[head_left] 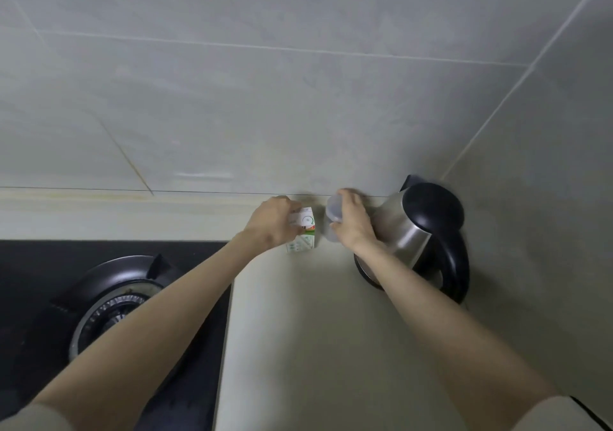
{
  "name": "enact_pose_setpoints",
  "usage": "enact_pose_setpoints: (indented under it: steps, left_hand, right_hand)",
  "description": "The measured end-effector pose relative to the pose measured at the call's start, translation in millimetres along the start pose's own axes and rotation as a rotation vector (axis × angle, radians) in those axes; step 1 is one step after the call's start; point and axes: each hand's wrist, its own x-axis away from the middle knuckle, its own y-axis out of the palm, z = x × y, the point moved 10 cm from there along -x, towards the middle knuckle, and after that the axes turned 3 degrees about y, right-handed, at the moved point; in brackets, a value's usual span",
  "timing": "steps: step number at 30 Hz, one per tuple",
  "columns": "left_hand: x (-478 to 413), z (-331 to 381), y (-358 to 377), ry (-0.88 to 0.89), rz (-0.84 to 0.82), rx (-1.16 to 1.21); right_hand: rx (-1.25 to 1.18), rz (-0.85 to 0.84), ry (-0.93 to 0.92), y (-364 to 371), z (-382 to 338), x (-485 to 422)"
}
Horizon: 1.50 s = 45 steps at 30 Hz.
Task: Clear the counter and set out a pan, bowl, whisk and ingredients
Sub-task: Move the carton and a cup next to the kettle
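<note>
at the counter's point(298, 314) back edge, left hand point(270, 223) grips a carton point(303, 231); right hand point(351, 221) grips a clear jar point(331, 218) beside the kettle point(418, 234).

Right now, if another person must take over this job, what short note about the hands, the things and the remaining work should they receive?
Left hand grips a small white-and-green carton at the back of the counter.
Right hand grips a clear lidded container beside it, just left of the steel kettle.
The stove burner holds no pan.
Done: nothing is set out in view.
Left: pan, bowl and whisk are not visible and are yet to be set out.
</note>
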Motion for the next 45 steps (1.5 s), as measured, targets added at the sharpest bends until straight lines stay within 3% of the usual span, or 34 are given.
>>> enact_pose_setpoints:
  steps: [12, 20, 26, 33, 40, 45]
  left_hand:
    - [-54.8, 14.0, 4.3, 0.084, 0.067, 0.05]
    - [-33.3, 6.4, -8.7, 0.017, 0.151, 0.008]
    - [7.8, -1.5, -38.2, 0.003, 0.201, 0.055]
    - [84.7, -6.4, -83.9, -0.019, 0.312, 0.104]
    - [205.5, -22.6, -127.5, -0.11, 0.479, 0.129]
    - [318.6, -67.4, -146.6, -0.276, 0.594, 0.168]
  right_hand:
    - [0.462, 0.068, -0.02, 10.3, 2.2, -16.7]
    - [0.535, 0.122, -0.126, -0.3, -16.2, 0.8]
    - [0.315, 0.104, -0.199, -24.3, -40.1, 29.0]
    - [-0.118, 0.096, -0.198, -49.0, -75.6, 73.5]
    - [-0.218, -0.031, -0.377, -40.8, -156.0, 150.9]
    - [-0.196, -0.143, -0.536, -0.7, -220.5, 215.4]
